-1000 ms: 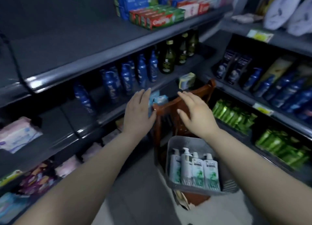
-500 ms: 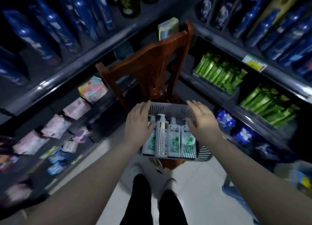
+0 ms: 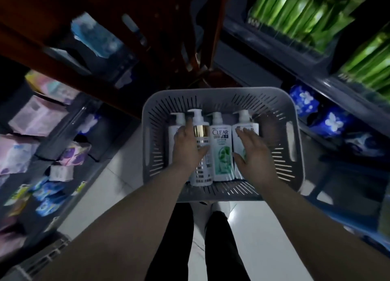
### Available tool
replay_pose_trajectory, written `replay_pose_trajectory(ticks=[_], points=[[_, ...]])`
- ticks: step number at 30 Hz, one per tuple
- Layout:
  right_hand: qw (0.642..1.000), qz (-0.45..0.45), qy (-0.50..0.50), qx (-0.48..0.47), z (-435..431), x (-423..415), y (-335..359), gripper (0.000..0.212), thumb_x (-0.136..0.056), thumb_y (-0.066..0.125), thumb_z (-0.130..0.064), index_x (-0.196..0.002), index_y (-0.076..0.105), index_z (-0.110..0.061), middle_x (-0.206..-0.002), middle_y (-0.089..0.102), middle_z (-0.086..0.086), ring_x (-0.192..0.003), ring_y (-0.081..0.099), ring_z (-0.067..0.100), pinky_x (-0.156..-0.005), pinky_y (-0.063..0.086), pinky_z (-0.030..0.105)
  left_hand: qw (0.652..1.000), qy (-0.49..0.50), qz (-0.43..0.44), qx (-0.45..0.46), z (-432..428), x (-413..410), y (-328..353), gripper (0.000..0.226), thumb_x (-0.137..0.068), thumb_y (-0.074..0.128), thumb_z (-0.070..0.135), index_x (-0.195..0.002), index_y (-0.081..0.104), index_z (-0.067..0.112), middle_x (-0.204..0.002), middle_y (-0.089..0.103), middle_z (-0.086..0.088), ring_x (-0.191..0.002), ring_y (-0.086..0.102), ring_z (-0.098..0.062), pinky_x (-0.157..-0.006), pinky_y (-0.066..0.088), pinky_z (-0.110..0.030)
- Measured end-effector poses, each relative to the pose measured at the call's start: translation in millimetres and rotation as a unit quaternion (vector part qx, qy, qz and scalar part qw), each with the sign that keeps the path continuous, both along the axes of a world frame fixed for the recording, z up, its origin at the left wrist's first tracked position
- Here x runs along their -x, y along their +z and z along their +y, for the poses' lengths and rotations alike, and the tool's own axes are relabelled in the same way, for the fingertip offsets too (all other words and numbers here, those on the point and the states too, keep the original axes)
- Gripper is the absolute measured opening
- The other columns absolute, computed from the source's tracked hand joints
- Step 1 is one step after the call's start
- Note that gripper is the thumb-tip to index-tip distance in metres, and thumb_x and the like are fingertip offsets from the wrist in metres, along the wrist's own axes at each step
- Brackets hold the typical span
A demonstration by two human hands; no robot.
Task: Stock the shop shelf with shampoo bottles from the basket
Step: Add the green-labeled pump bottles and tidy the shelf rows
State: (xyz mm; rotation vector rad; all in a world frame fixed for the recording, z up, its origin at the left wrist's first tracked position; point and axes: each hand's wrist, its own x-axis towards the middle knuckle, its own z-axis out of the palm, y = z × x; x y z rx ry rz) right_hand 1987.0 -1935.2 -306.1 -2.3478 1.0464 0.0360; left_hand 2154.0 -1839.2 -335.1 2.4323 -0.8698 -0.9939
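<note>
Head view, looking steeply down, with every position referenced to the grey slotted basket (image 3: 221, 92).

1. Shelving. Left of the basket, the left shelving (image 3: 63, 131) carries pastel packets (image 3: 35, 116). Right of the basket, the right shelving (image 3: 316, 80) carries green packs (image 3: 295, 13) on an upper level and blue flowered packs (image 3: 333, 122) on a lower one. Motion blur hides their labels.
2. Chair. A dark wooden chair (image 3: 42, 11) rises beyond the far rim of the basket.
3. Floor. Pale floor tiles (image 3: 263, 228) show below the near rim, where you also see your legs in black trousers (image 3: 219, 249).
4. Task items. Four white pump bottles lie side by side inside the basket with their pumps toward the far rim. From the left wall they are the leftmost bottle (image 3: 177, 120), the gold-collared bottle (image 3: 201, 130), the CLEAR bottle (image 3: 221, 150) and the rightmost bottle (image 3: 245, 120).
5. Hands. Your left hand (image 3: 186, 148) lies over the two bottles nearest the left wall. Its grip is unclosed, with the fingers extended. Your right hand (image 3: 252, 154) lies over the rightmost bottle. Its grip is likewise unclosed, with the fingers straight and the thumb beside the CLEAR bottle.
</note>
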Motion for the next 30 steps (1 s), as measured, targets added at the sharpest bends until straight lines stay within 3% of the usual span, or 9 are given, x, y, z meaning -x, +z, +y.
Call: replay_pose_trajectory(ticks=[3, 6, 11, 18, 22, 25, 28, 30], points=[[1.0, 0.004, -0.004, -0.008, 0, -1, -20, 0.065, -0.083, 0.07, -0.013, -0.142, 0.043, -0.006, -0.141, 0.047, 0.022, -0.13, 0.044, 0.04, -0.109, 0.034, 0.049, 0.997, 0.072, 0.014, -0.014, -16, 5, -25, 0.104, -0.079, 0.075, 0.038, -0.152, 0.008, 0.006, -0.144, 0.031, -0.023, -0.131, 0.032, -0.037, -0.108, 0.033, -0.042], [1.0, -0.003, -0.014, -0.018, -4, -3, -29, 0.065, -0.085, 0.068, -0.014, -0.143, 0.041, -0.005, -0.141, 0.047, 0.021, -0.131, 0.043, 0.039, -0.11, 0.034, 0.049, 0.992, 0.122, 0.017, -0.041, -29, 8, -35, 0.109, -0.074, 0.078, 0.044, -0.151, 0.012, 0.003, -0.142, 0.032, -0.023, -0.13, 0.033, -0.037, -0.108, 0.033, -0.042], [0.999, -0.022, -0.016, -0.021, -6, -9, -29, 0.063, -0.085, 0.067, -0.014, -0.142, 0.042, -0.003, -0.138, 0.05, 0.023, -0.128, 0.045, 0.039, -0.109, 0.035, 0.05, 0.979, 0.185, 0.028, -0.083, -45, 2, -35, 0.099, -0.074, 0.078, 0.037, -0.147, 0.019, 0.006, -0.136, 0.037, -0.021, -0.125, 0.038, -0.036, -0.104, 0.038, -0.04], [0.998, -0.028, -0.019, -0.046, -5, -7, -27, 0.062, -0.087, 0.064, -0.013, -0.144, 0.04, -0.005, -0.14, 0.049, 0.02, -0.13, 0.043, 0.036, -0.11, 0.032, 0.042, 0.965, 0.198, 0.125, -0.115, -50, -9, -30, 0.094, -0.066, 0.082, 0.041, -0.139, 0.032, 0.008, -0.13, 0.044, -0.015, -0.117, 0.049, -0.031, -0.097, 0.048, -0.043], [0.996, -0.035, -0.035, -0.074, -4, -5, -24, 0.063, -0.089, 0.064, -0.013, -0.145, 0.038, -0.008, -0.143, 0.046, 0.016, -0.133, 0.04, 0.031, -0.108, 0.025, 0.028, 0.96, 0.202, 0.194, -0.027, -46, -3, -20, 0.082, -0.073, 0.081, 0.027, -0.135, 0.03, 0.011, -0.114, 0.058, -0.004, -0.099, 0.059, -0.02, -0.083, 0.053, -0.035], [0.983, -0.044, -0.049, -0.17, -6, -7, -18, 0.075, -0.087, 0.068, -0.022, -0.15, 0.028, -0.016, -0.151, 0.037, 0.006, -0.139, 0.031, 0.02, -0.109, 0.02, 0.022, 0.96, 0.146, 0.238, 0.034, -41, -8, 4, 0.076, -0.073, 0.081, 0.018, -0.132, 0.035, 0.015, -0.105, 0.056, 0.005, -0.098, 0.057, -0.014, -0.081, 0.049, -0.03], [0.946, -0.075, -0.058, -0.31, -9, -15, -6, 0.093, -0.08, 0.076, -0.027, -0.152, 0.018, -0.021, -0.151, 0.036, -0.004, -0.137, 0.032, 0.007, -0.11, 0.027, 0.025, 0.953, 0.104, 0.272, 0.09, -38, -19, 30, 0.075, -0.071, 0.083, 0.013, -0.131, 0.038, 0.02, -0.114, 0.058, 0.006, -0.101, 0.058, -0.009, -0.087, 0.05, -0.031], [0.925, -0.086, -0.06, -0.365, -10, -23, 4, 0.093, -0.076, 0.079, -0.025, -0.149, 0.022, -0.024, -0.137, 0.046, -0.015, -0.123, 0.045, -0.005, -0.1, 0.036, 0.013, 0.93, 0.127, 0.315, 0.138, -38, -25, 46, 0.069, -0.071, 0.082, 0.009, -0.126, 0.042, 0.021, -0.112, 0.061, 0.004, -0.102, 0.061, -0.012, -0.089, 0.052, -0.034]])
